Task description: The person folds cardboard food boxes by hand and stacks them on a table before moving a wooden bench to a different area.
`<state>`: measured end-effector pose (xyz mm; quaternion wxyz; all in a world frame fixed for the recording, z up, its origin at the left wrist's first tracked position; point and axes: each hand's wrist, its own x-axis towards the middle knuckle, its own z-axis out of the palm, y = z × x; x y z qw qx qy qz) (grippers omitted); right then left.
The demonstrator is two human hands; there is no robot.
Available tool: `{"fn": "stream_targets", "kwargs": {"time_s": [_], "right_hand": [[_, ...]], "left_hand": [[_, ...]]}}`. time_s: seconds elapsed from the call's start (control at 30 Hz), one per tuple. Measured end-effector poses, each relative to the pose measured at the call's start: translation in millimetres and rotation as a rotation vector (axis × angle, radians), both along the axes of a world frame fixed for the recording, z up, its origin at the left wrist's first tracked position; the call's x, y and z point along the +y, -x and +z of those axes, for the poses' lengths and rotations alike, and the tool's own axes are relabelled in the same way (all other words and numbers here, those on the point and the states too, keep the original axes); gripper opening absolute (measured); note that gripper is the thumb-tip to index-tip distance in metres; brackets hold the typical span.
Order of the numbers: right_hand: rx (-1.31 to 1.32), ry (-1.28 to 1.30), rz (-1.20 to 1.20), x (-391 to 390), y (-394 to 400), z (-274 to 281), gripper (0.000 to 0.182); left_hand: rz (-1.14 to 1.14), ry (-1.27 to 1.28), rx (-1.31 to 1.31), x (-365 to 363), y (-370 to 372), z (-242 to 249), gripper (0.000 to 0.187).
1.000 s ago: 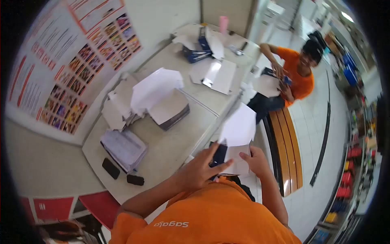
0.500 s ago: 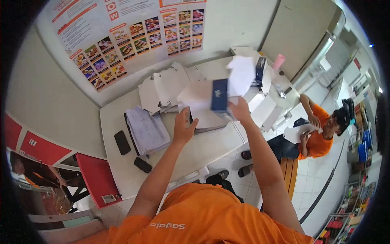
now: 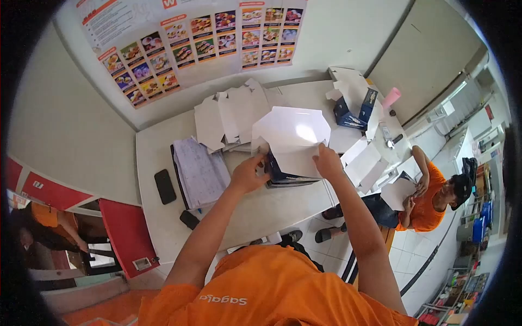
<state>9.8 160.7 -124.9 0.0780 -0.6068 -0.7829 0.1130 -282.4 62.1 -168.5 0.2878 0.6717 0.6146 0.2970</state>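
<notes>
A cardboard food box (image 3: 292,129), white inside and dark blue outside, stands partly folded in front of me, its large back flap raised. My left hand (image 3: 250,173) is closed on its left side, with some fingers hidden behind the blue panel. On the right edge, my right hand (image 3: 328,162) pinches the board between thumb and fingers. Beneath the box lies a stack of flat box blanks (image 3: 296,183). More white box blanks (image 3: 231,119) are piled just behind and to the left.
Papers on a clipboard (image 3: 200,171) and a black phone (image 3: 165,186) lie left. Another dark device (image 3: 189,219) is near the front edge. Blue-and-white boxes (image 3: 350,114) and a pink cup (image 3: 391,98) stand at the right. A seated co-worker (image 3: 429,190) holds a white board.
The box has turned from showing its blue panel to showing its white inside, flap raised. Both hands now grip its sides; the left hand was spread apart before. A loose white-and-blue piece shifted right.
</notes>
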Motion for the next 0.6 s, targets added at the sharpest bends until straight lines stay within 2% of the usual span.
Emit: {"fn": "stream_targets", "kwargs": {"time_s": [0.07, 0.17, 0.23, 0.27, 0.33, 0.37, 0.43, 0.57, 0.6], "right_hand": [[-0.014, 0.007, 0.019, 1, 3, -3, 0.035], [0.018, -0.022, -0.028, 6, 4, -16, 0.034], [0.084, -0.058, -0.076, 6, 3, -21, 0.033], [0.081, -0.057, -0.081, 6, 3, -21, 0.033], [0.047, -0.095, -0.087, 2, 7, -20, 0.024], [0.045, -0.093, -0.094, 0, 10, -18, 0.024], [0.027, -0.069, -0.121, 0, 16, -11, 0.025], [-0.017, -0.083, -0.132, 7, 18, -30, 0.023], [-0.025, -0.082, -0.13, 6, 18, -33, 0.025]], "left_hand": [[0.017, 0.024, -0.049, -2, -3, -4, 0.061], [0.057, -0.073, -0.079, -9, -10, -10, 0.06], [0.029, -0.249, -0.3, -18, -19, 6, 0.063], [0.024, -0.247, -0.303, -18, -19, 9, 0.063], [-0.138, -0.296, -0.114, -21, -18, 9, 0.06], [-0.145, -0.294, -0.117, -22, -17, 3, 0.06], [-0.134, -0.555, 0.037, -22, -16, -9, 0.052], [-0.082, -0.426, 0.055, -31, -20, -12, 0.042], [-0.063, -0.317, -0.1, -32, -23, -12, 0.039]]}}
